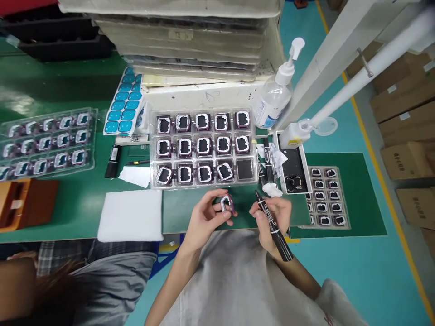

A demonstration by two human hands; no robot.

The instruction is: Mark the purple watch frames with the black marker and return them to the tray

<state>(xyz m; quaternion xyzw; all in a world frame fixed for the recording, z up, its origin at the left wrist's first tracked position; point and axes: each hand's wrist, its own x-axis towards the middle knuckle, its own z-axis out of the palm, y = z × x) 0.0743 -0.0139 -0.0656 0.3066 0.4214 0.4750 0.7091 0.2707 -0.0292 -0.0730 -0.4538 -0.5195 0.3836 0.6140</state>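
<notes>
My left hand (207, 216) holds a small purple part with a pale inner frame (225, 203) between thumb and fingers, over the bench's front edge. To its right, my right hand (272, 219) grips a black marker (276, 228), its tip pointing up and left toward the part. Behind both hands lies a clear plastic tray (204, 184) with rows of similar framed parts. The tray's front right pocket (245, 170) holds no part. Two of the front-row parts sit tilted in their pockets.
A folded white cloth (131, 215) lies left of my hands. Behind the tray rise stacked trays (204, 45). A pump bottle (273, 99), a white box (307, 176) and more markers (268, 163) stand right. Another filled tray (47, 170) lies left. Beside me sits a person (112, 280).
</notes>
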